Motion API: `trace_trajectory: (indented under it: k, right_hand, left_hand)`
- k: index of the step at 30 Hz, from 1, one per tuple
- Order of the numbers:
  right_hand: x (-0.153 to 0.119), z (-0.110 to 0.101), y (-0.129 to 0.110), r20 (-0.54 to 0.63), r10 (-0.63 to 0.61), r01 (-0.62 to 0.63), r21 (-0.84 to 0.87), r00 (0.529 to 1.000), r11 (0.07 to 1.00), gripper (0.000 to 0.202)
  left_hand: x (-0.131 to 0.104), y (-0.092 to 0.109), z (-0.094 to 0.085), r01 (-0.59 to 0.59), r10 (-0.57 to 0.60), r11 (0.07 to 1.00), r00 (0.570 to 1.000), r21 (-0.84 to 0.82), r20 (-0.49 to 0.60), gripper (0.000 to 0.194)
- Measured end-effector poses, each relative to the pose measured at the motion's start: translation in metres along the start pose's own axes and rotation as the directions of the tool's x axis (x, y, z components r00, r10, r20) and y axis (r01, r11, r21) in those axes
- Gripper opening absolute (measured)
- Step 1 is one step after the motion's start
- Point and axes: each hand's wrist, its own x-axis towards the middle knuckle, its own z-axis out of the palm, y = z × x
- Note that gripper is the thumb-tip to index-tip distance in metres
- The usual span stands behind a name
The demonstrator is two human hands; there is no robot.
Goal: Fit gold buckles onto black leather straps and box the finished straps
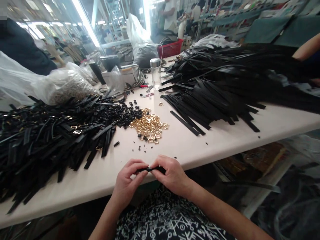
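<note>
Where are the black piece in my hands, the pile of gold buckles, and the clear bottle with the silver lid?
Black piece (149, 169): head view, its visible middle.
Gold buckles (150, 126): head view, middle of the pile.
Clear bottle (156, 77): head view, transparent body below the lid.

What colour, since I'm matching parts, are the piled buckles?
The buckles are gold, clearest in the head view.

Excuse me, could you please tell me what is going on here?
A person's left hand and right hand pinch a black piece between them at the near edge of the table. Beyond lies a pile of gold buckles, beside small black parts. Black straps are heaped on the left, and more straps lie on the right.
</note>
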Motion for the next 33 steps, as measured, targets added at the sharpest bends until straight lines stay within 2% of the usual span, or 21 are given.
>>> trace_trajectory:
  k: [3,6,9,11,13,14,15,17,19,20,23,27,30,33]
  right_hand:
    - [0.000,0.000,-0.001,-0.010,0.018,-0.018,-0.005,1.000,1.000,0.010]
    - [0.000,-0.001,-0.002,-0.006,0.031,-0.031,-0.009,0.999,0.999,0.010]
    - [0.000,-0.009,-0.001,-0.011,0.041,-0.041,-0.028,0.999,0.999,0.009]
    - [0.001,-0.019,0.001,-0.051,0.050,-0.053,-0.051,0.997,0.997,0.007]
    - [0.000,-0.027,0.001,-0.090,0.039,-0.045,-0.071,0.995,0.996,0.006]
    - [-0.001,-0.030,0.001,-0.093,0.021,-0.028,-0.077,0.995,0.997,0.006]
    - [-0.002,-0.031,0.001,-0.083,-0.003,-0.004,-0.082,0.997,0.997,0.006]
    - [-0.005,-0.031,0.001,-0.043,-0.053,0.048,-0.097,0.998,0.994,0.008]
    - [-0.006,-0.026,0.002,-0.014,-0.083,0.081,-0.124,0.996,0.989,0.009]
    - [-0.007,-0.023,0.003,-0.009,-0.091,0.089,-0.138,0.996,0.986,0.008]
    - [-0.006,-0.016,0.007,-0.023,-0.120,0.115,-0.169,0.992,0.979,0.011]
    - [-0.005,-0.010,0.013,-0.102,-0.184,0.158,-0.221,0.978,0.962,0.013]
    - [-0.003,-0.009,0.016,-0.118,-0.167,0.141,-0.202,0.979,0.969,0.008]
    - [-0.003,-0.013,0.018,-0.081,-0.124,0.111,-0.148,0.989,0.983,0.010]
  left_hand:
    - [0.006,0.006,-0.001,-0.177,0.178,0.973,0.984,0.149,0.005,0.013]
    - [0.008,0.010,0.001,-0.229,0.228,0.961,0.973,0.151,0.026,0.012]
    - [0.006,0.014,-0.002,-0.211,0.217,0.971,0.975,0.113,-0.038,0.009]
    - [0.004,0.015,-0.007,-0.183,0.186,0.982,0.969,0.038,-0.161,0.014]
    - [0.004,0.016,-0.010,-0.128,0.108,0.990,0.957,-0.056,-0.267,0.026]
    - [0.005,0.016,-0.010,-0.073,0.042,0.992,0.960,-0.101,-0.276,0.028]
    - [0.006,0.016,-0.009,0.002,-0.037,0.990,0.969,-0.140,-0.245,0.027]
    - [0.010,0.016,-0.004,0.172,-0.193,0.968,0.976,-0.182,-0.101,0.025]
    - [0.013,0.017,0.003,0.276,-0.279,0.938,0.960,-0.209,0.016,0.028]
    - [0.015,0.017,0.007,0.296,-0.295,0.928,0.955,-0.227,0.039,0.031]
    - [0.019,0.019,0.015,0.308,-0.308,0.908,0.950,-0.283,0.043,0.034]
    - [0.025,0.018,0.020,0.300,-0.296,0.896,0.953,-0.326,0.065,0.033]
    - [0.027,0.017,0.024,0.282,-0.268,0.897,0.959,-0.340,0.088,0.032]
    - [0.030,0.017,0.026,0.268,-0.235,0.914,0.962,-0.303,0.143,0.031]
